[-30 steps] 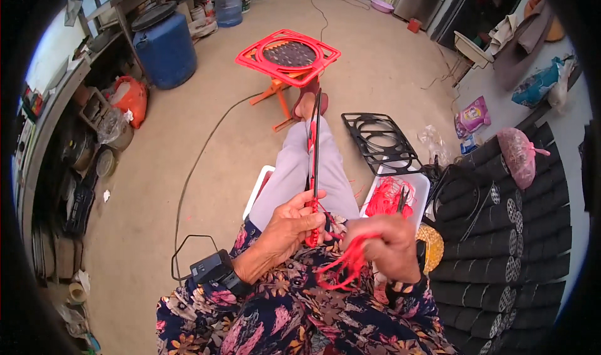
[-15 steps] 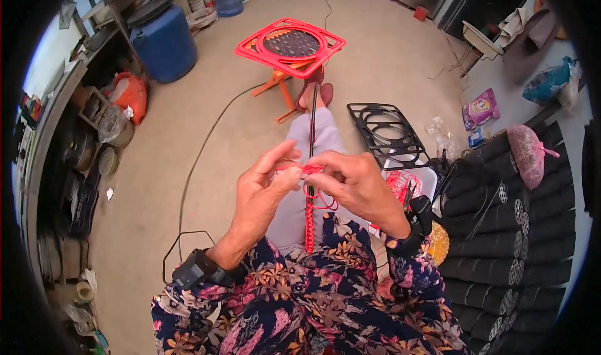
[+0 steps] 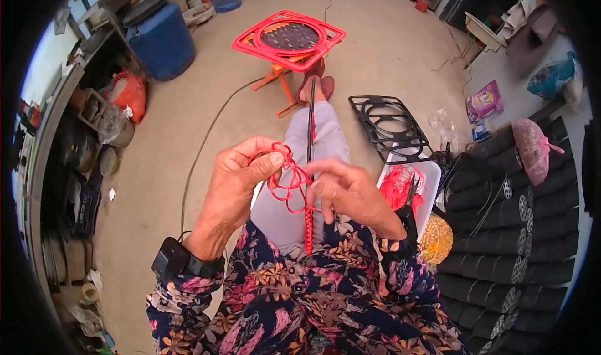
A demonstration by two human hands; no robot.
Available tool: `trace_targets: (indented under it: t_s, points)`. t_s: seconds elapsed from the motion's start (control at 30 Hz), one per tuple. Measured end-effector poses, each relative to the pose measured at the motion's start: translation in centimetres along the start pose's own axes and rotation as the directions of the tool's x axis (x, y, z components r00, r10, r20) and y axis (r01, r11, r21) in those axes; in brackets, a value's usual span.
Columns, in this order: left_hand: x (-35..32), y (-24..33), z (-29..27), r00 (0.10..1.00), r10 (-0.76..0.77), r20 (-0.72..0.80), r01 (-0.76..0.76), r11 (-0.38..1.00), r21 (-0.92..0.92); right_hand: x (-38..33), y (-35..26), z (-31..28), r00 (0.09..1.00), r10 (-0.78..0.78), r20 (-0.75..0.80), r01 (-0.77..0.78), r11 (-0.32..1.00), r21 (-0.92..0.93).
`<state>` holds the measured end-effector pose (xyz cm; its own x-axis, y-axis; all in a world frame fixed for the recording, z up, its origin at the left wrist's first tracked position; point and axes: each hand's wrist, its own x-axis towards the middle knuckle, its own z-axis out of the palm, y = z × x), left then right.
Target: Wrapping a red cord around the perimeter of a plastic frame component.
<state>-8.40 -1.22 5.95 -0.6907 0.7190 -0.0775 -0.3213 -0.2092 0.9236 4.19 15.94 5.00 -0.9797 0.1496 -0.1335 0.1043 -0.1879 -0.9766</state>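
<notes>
My left hand pinches a tangle of thin red cord between thumb and forefinger, its loops hanging down. At the right of the loops, my right hand has its fingers loosely bent and apart, slightly blurred, with the fingertips close to the cord. Whether they touch it is unclear. A long thin black rod lies lengthwise between my legs, and red cord is wound around its near part.
A red square frame rests on an orange stand ahead. At right are a black openwork frame, a white tray of red cord, dark-handled scissors or pliers, and stacked black rolls. A blue barrel stands far left.
My hands have moved apart; the left went left with the cord, and the right shifted slightly right and down. The bunched cord has opened into loose loops.
</notes>
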Motion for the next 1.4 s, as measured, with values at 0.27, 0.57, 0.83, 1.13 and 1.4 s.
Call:
trace_targets:
  t_s: [0.27,0.57,0.83,1.13,1.4]
  points:
    - [-0.4,-0.1,-4.3,0.999,0.043,0.02,-0.047,0.861,0.506,-2.0,-1.2,-2.5,0.994,-0.092,0.051,0.069,0.934,0.35]
    - [-1.0,-6.5,-2.4,0.99,-0.086,-0.114,0.125,0.906,0.404,-0.7,2.1,-3.7,0.994,-0.055,-0.097,0.021,0.947,-0.32]
    - [-2.3,-9.2,0.3,0.963,-0.253,-0.095,0.247,0.967,-0.067,-1.8,3.9,0.6,0.993,0.011,-0.114,-0.056,0.914,-0.401]
    - [-2.5,-8.8,1.1,0.889,-0.456,-0.047,0.436,0.873,-0.22,-1.7,6.2,0.7,0.927,-0.369,-0.073,0.229,0.708,-0.668]
    - [-3.7,-6.9,-0.1,0.947,-0.281,-0.157,0.274,0.959,-0.067,-2.4,0.6,-0.7,0.868,-0.473,-0.15,0.209,0.623,-0.754]
